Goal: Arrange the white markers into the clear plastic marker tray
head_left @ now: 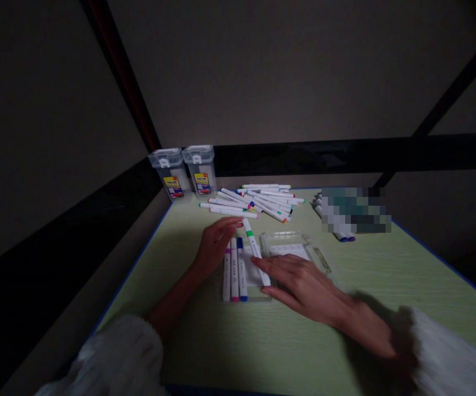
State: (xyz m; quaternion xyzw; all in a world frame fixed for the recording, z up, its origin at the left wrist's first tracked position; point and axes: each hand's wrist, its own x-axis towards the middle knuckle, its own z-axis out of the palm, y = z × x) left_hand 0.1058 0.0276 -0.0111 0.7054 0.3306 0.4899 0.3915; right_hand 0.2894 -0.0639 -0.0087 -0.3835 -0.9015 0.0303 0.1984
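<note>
At eight o'clock of the open clear case (258,300), taking twelve as the wall side, I note a pale fluffy sleeve (118,352). Two clear lidded containers (170,176) (200,173) stand upright side by side at eleven, each bearing a yellow label. The left hand (215,245) is at ten o'clock, fingers close together and slightly bent; I cannot tell whether their tips touch the marker beside them.

Within the case, along its nine o'clock side, three markers lie parallel: magenta-banded (226,280), pink-ended (234,272) and blue-capped (243,275). To their right the green-banded marker (254,247) slants over the case, upper end toward eleven, lower end toward five. A loose heap of white markers (263,201) lies at twelve on the green table (205,352).

The right hand (306,283), at three o'clock, pinches the green-banded marker near its lower end between thumb and forefinger; its other fingers lie together. At two o'clock, purple-tipped markers (337,231) lie against a pixelated patch, contents unreadable.
</note>
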